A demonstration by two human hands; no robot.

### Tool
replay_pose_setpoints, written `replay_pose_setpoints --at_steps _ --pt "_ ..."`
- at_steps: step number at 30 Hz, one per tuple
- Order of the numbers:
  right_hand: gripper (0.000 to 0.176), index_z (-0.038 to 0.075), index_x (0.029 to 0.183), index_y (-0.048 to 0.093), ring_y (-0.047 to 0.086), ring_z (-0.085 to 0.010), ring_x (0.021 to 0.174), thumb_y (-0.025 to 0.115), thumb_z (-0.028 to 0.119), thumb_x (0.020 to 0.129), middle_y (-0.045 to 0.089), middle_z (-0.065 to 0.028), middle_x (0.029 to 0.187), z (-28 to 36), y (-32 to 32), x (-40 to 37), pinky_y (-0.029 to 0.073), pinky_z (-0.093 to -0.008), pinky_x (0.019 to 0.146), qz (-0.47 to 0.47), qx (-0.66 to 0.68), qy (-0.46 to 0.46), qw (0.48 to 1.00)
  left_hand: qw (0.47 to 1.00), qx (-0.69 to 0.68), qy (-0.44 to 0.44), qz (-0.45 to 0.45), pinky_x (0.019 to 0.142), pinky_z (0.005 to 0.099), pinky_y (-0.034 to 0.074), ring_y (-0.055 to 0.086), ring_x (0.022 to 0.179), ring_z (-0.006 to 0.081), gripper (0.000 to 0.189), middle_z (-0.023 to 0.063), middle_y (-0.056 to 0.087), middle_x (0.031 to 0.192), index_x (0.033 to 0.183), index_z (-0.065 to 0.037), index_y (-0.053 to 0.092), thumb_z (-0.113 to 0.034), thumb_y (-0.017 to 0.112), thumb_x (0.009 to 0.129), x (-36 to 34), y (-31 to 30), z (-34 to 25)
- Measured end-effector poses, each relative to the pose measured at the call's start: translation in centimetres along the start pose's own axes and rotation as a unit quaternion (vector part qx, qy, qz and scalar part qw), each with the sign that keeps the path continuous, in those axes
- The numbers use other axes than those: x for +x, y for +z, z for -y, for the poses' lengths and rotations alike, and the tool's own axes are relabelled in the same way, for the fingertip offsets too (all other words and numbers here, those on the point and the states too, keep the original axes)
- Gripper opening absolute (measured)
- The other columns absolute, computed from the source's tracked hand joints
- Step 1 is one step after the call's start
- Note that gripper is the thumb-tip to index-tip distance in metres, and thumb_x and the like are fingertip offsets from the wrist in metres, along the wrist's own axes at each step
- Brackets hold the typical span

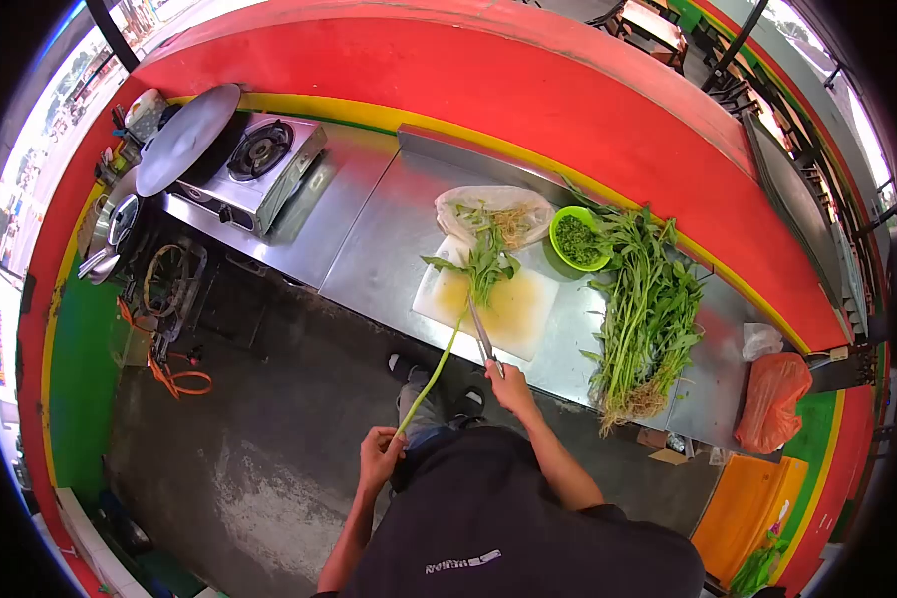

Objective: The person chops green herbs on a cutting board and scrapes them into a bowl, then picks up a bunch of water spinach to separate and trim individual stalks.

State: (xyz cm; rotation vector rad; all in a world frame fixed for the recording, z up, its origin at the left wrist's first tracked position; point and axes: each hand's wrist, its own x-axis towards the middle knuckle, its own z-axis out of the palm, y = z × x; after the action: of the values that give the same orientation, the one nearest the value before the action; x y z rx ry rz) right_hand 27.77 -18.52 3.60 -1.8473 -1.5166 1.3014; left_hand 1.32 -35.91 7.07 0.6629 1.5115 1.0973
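Note:
My left hand [381, 455] is closed on the lower end of a long green stem [437, 372], which slants up to the cutting board. In my right hand [509, 387] is a knife [481, 334], its blade reaching over the stem's upper part. Under the blade lies a white cutting board [528, 324] with a yellowish stain. Leafy greens [486, 264] lie on the board's far side. Just behind, a clear plastic bag [448, 202] holds roots and trimmings. Beside the board stands a green bowl [560, 261] of chopped greens, and a large bunch of leafy stalks with roots [640, 314] lies right of it.
At the left of the steel counter [369, 264] stands a gas stove [259, 164] with a large lid [187, 140] leaning against it. Pots [120, 224] stand further left. An orange-red plastic bag [772, 399] sits at the counter's right end. A red wall [448, 75] runs behind.

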Motion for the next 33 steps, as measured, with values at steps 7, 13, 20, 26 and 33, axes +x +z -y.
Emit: replay_pose_setpoints --at_steps 7,13,20,26,33 --pt "0.053 0.000 0.086 0.068 0.066 -0.0290 0.063 0.051 0.049 0.098 0.066 -0.0170 0.069 0.2 -0.2 -0.1 0.050 -0.0395 0.061 0.028 0.017 0.052 0.998 0.998 -0.055 -0.005 0.030 0.061 0.0248 0.048 0.060 0.065 0.0117 0.019 0.0123 0.068 0.086 0.100 -0.002 0.046 -0.004 0.064 0.094 -0.1 0.8 -0.2" --pt "0.050 0.000 0.098 0.057 0.036 -0.0085 0.038 0.048 0.050 0.101 0.042 0.0005 0.054 1.6 -0.7 -0.7 0.027 -0.0272 0.034 0.110 0.152 0.124 0.974 0.995 -0.072 -0.049 0.041 0.062 0.0253 0.049 0.061 0.066 0.0115 0.021 0.0113 0.069 0.088 0.106 -0.001 0.050 -0.010 0.066 0.095 0.2 1.3 -0.6" --pt "0.050 0.001 0.098 0.058 0.033 -0.0060 0.038 0.046 0.050 0.102 0.042 0.0018 0.056 2.5 -0.8 -1.0 0.025 -0.0248 0.035 0.149 0.221 0.137 0.954 0.996 -0.048 -0.012 0.068 0.068 0.0261 0.051 0.066 0.075 0.0130 0.035 0.0098 0.071 0.093 0.128 0.001 0.057 -0.012 0.065 0.096 0.3 2.0 -0.2" --pt "0.050 0.001 0.099 0.057 0.033 -0.0063 0.038 0.046 0.050 0.102 0.042 0.0016 0.056 2.1 -0.9 -0.7 0.026 -0.0247 0.035 0.163 0.240 0.147 0.946 0.998 -0.055 0.009 0.032 0.072 0.0262 0.052 0.068 0.077 0.0139 0.029 0.0105 0.072 0.097 0.121 0.002 0.062 -0.009 0.066 0.094 0.7 2.6 0.4" --pt "0.053 0.000 0.098 0.056 0.036 -0.0061 0.040 0.047 0.053 0.100 0.043 0.0010 0.059 1.9 -1.1 -0.7 0.028 -0.0239 0.035 0.170 0.264 0.160 0.936 0.997 0.062 -0.035 -0.001 0.064 0.0261 0.053 0.070 0.074 0.0146 0.026 0.0099 0.072 0.090 0.112 0.003 0.066 -0.010 0.070 0.091 0.4 3.1 0.0"
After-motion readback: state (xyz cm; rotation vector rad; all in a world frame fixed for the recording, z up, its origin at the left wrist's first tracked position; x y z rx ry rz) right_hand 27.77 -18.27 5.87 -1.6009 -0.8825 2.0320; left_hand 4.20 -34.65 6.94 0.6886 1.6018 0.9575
